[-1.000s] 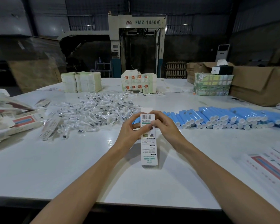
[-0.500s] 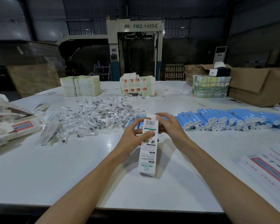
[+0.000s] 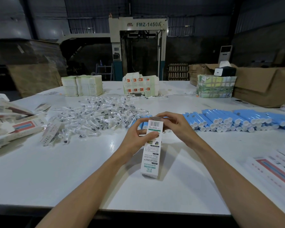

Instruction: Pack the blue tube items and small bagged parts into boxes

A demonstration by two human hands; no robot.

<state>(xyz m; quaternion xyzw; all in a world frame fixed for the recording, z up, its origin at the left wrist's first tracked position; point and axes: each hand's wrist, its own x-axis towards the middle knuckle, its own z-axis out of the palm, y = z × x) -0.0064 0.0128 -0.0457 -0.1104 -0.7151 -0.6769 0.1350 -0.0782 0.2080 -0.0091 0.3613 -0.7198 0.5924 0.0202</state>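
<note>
A long white printed box (image 3: 150, 159) stands tilted on the white table (image 3: 56, 175), its near end resting on the surface. My left hand (image 3: 136, 137) grips its upper part, thumb across the front. At the box's top end my right hand (image 3: 174, 125) has its fingers curled over the flap. Behind the hands, to the right, lies a row of blue tubes (image 3: 237, 120) with white caps. A heap of small clear bagged parts (image 3: 95, 117) spreads to the left.
Flat and folded cartons (image 3: 10, 125) lie at the left edge, flat printed cartons (image 3: 276, 168) at the right. Stacks of leaflets (image 3: 82, 85) and boxes (image 3: 141, 86) stand at the back, with a wrapped bundle (image 3: 215, 88) and brown cardboard cartons (image 3: 263, 84) at the far right.
The box has been lifted at its top end and tilted more upright. My right hand's fingers have moved from the box's front to over its top flap.
</note>
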